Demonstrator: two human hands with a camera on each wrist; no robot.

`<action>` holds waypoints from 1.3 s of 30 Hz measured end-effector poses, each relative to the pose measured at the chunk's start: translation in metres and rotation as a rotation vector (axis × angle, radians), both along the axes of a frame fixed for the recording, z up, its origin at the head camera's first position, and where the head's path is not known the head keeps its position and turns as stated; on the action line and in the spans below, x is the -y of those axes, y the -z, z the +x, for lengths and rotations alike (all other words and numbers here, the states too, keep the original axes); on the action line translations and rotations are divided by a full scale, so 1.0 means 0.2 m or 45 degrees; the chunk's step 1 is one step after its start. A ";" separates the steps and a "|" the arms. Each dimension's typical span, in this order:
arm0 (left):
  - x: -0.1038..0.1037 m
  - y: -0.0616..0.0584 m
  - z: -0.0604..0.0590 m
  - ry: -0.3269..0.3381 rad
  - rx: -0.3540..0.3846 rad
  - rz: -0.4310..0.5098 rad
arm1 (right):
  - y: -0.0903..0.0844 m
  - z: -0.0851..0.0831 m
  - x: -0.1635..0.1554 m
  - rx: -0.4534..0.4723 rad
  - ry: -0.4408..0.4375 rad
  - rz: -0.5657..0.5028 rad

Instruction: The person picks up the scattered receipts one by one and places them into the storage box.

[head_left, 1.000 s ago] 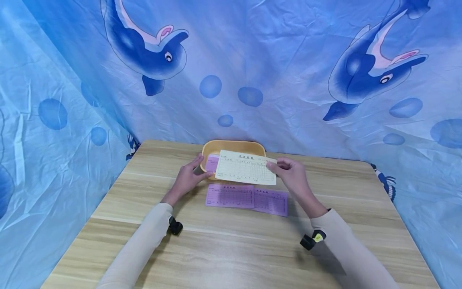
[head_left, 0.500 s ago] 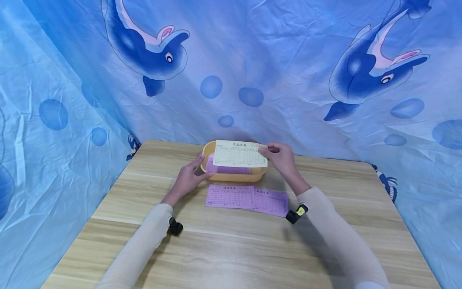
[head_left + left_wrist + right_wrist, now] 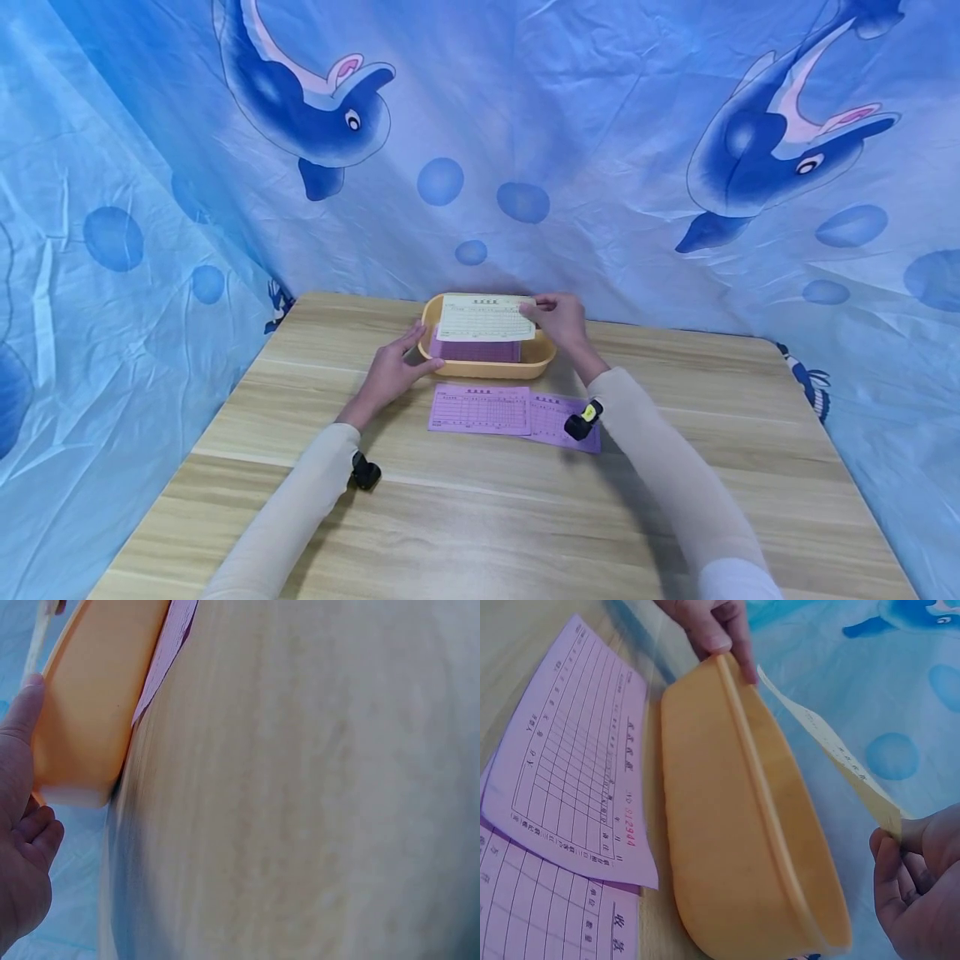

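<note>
My right hand pinches a pale yellow receipt slip by its right end, with the thumb on the printed face. The slip is held over an oblong orange plastic basket at the back of the table. Inside the basket lies a purple receipt slip, its upper part hidden by the yellow one. My left hand grips the basket's left end; the right wrist view shows its thumb at the rim. In front of the basket are two purple receipt slips, the left one overlapping the right one.
The wood-grain table stretches toward the front and to both sides. A blue cloth curtain with printed dolphins hangs right behind its back edge and down both sides. A black wrist camera on the right sleeve overlaps the right purple slip in the head view.
My right hand has carried the yellow slip back and left, from the basket's front edge to above its inside, uncovering more of the purple slip there. The left hand has stayed put.
</note>
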State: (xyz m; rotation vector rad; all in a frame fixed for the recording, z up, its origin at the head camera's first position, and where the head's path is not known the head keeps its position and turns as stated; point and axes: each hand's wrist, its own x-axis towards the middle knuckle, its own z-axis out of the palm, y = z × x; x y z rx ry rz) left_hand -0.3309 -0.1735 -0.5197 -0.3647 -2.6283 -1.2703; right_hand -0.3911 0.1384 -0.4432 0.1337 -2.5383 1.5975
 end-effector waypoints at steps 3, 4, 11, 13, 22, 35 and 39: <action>0.00 0.00 0.00 0.003 -0.007 0.005 | 0.02 -0.03 0.03 -0.001 0.001 0.033; 0.00 0.00 0.00 0.004 -0.009 0.005 | 0.03 -0.03 0.03 0.000 -0.001 0.042; 0.00 0.00 0.00 -0.007 -0.007 -0.012 | 0.05 -0.05 0.07 0.039 -0.019 0.087; 0.00 0.00 0.00 -0.008 -0.001 -0.013 | 0.06 -0.06 0.08 0.046 -0.028 0.100; 0.00 -0.01 0.00 -0.011 0.029 -0.013 | 0.10 -0.07 0.12 0.013 -0.070 0.269; 0.01 -0.01 0.00 -0.001 0.027 0.001 | 0.10 -0.06 0.13 0.061 -0.113 0.330; 0.01 -0.01 0.00 -0.003 0.033 0.000 | 0.07 -0.05 0.10 0.073 -0.128 0.307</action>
